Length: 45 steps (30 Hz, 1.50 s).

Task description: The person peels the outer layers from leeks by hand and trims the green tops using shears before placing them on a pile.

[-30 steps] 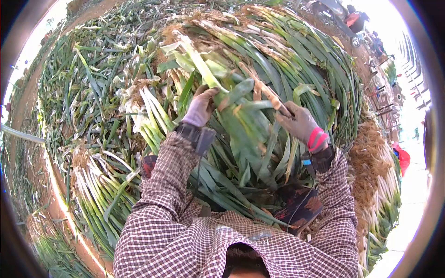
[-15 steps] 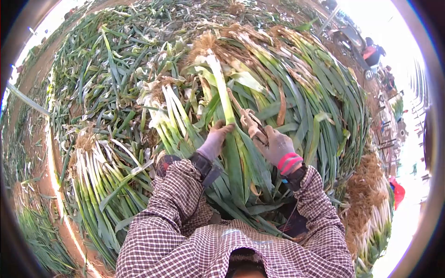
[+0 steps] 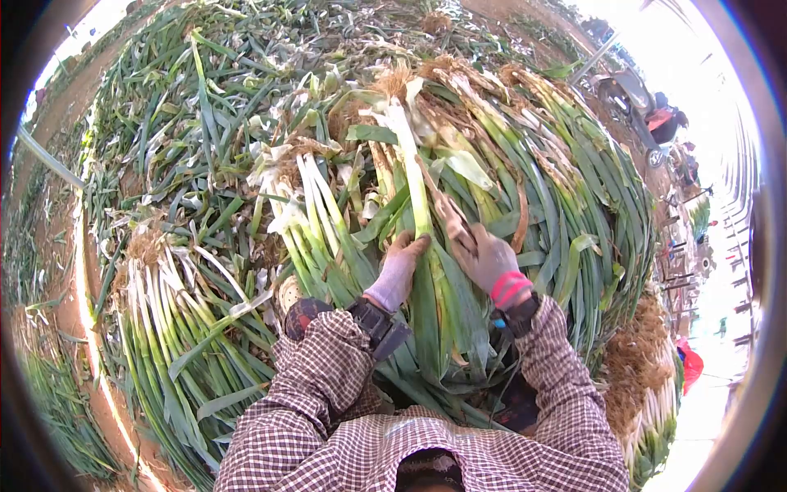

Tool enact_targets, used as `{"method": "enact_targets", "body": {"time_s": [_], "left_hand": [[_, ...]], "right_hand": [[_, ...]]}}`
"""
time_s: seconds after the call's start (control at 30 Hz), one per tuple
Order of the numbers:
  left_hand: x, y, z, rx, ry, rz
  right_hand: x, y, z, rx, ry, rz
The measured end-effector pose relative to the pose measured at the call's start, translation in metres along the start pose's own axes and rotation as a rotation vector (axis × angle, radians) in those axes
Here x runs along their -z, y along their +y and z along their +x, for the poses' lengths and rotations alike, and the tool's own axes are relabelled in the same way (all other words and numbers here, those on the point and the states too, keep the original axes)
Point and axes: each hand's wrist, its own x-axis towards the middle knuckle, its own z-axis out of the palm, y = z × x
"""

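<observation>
My left hand (image 3: 400,266) is closed around a leek (image 3: 410,164), whose white end and brown roots point away from me while its broad green leaves hang toward my lap. Just to the right, my right hand (image 3: 490,264) pinches a withered brown leaf (image 3: 447,209) that runs up along the same stalk. Both hands wear thin pale gloves, and some fingertips are bare. A few leeks with white stems (image 3: 316,197) lie left of my left hand. Beyond and right of my hands spreads a large pile of untrimmed leeks (image 3: 566,197).
A bunch of leeks (image 3: 176,303) lies on the left. Stripped leaves (image 3: 221,123) cover the ground ahead. More leeks with roots facing up (image 3: 639,361) stand at the right. A parked vehicle (image 3: 623,98) and a person (image 3: 666,121) are at the far right.
My left hand has come slightly nearer to me along with the leek. The withered leaf in my right hand looks straighter and less bunched. The view has shifted a little.
</observation>
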Motion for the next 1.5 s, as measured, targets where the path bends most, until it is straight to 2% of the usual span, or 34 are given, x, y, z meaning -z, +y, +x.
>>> {"method": "enact_targets", "body": {"time_s": [0.27,0.33,0.43,0.47,0.57,0.67,0.77,0.9,1.03,1.07,1.1,1.17,1.23,1.3,1.33,1.43,1.47,1.5], "left_hand": [[-0.004,0.012,-0.012,0.044,-0.007,-0.008],[-0.003,0.012,-0.013,0.067,-0.009,-0.017],[0.001,0.015,-0.01,0.085,-0.008,-0.048],[0.005,0.013,-0.003,0.072,-0.001,-0.084],[0.012,0.005,0.015,0.122,0.075,-0.17],[0.007,0.014,0.002,0.117,0.111,-0.076],[0.014,0.011,-0.009,0.137,-0.007,-0.036],[0.046,-0.014,-0.015,0.173,-0.313,-0.316],[0.041,-0.002,-0.061,0.246,-0.235,-0.238],[0.056,-0.004,-0.057,0.151,-0.224,-0.229],[0.067,0.001,-0.057,0.071,-0.11,-0.146],[0.095,0.015,-0.052,-0.112,-0.039,-0.075],[0.122,0.026,-0.033,-0.039,0.485,0.173],[0.132,0.024,-0.022,-0.177,0.528,0.235],[0.145,0.026,-0.015,-0.121,0.483,0.474],[0.129,0.012,0.009,-0.502,0.892,1.637],[0.081,0.027,0.0,-0.559,0.826,1.539],[0.04,0.034,-0.004,-0.777,0.634,1.436]], "right_hand": [[-0.028,-0.008,0.154,-0.01,0.047,-0.05],[-0.026,-0.009,0.168,-0.025,0.054,-0.064],[-0.025,0.002,0.155,0.023,-0.067,-0.056],[-0.026,0.005,0.135,0.054,0.01,-0.034],[-0.017,0.007,0.094,-0.128,-0.049,0.046],[-0.009,0.001,0.065,-0.105,-0.121,0.112],[-0.003,-0.006,0.051,-0.095,-0.117,0.107],[-0.014,-0.005,0.057,-0.121,-0.12,0.102],[-0.039,-0.017,0.084,-0.043,-0.092,0.226],[-0.05,-0.016,0.096,-0.034,-0.174,0.216],[-0.051,-0.02,0.096,-0.029,-0.183,0.208],[-0.041,-0.029,0.09,-0.034,-0.2,0.19],[-0.019,-0.031,0.06,-0.039,-0.219,0.199],[-0.012,-0.015,0.034,-0.035,-0.232,0.148],[-0.003,-0.007,0.019,-0.037,-0.183,0.16],[0.041,0.02,-0.028,-0.186,-0.1,0.203],[0.049,0.034,-0.045,-0.188,-0.01,0.228],[0.055,0.048,-0.06,-0.192,0.077,0.253]]}}
